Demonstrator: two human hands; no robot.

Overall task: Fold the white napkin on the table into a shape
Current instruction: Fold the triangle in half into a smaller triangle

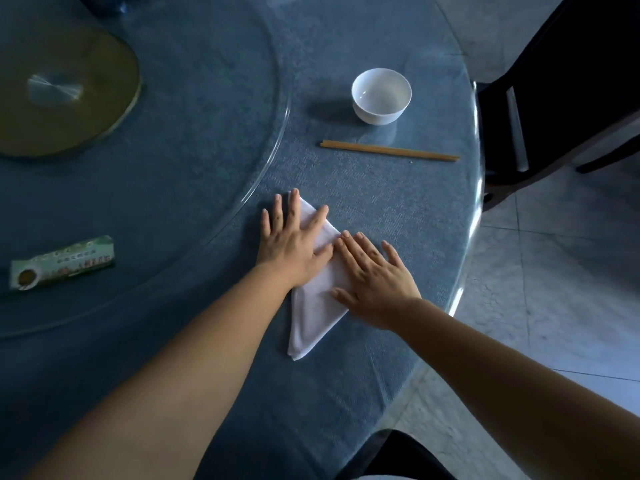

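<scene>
The white napkin (313, 306) lies folded into a long pointed shape on the blue table (363, 209), one tip toward me and the other under my fingers. My left hand (292, 244) lies flat on its upper part, fingers spread. My right hand (375, 278) presses flat on its right side, fingers spread. Both palms hide the napkin's middle.
A white bowl (381, 95) stands beyond the napkin, with a pair of wooden chopsticks (389, 151) lying between them. A glass turntable (214, 216) with a brass hub (62, 95) and a green packet (62, 266) is at the left. A dark chair (561, 91) stands at the right.
</scene>
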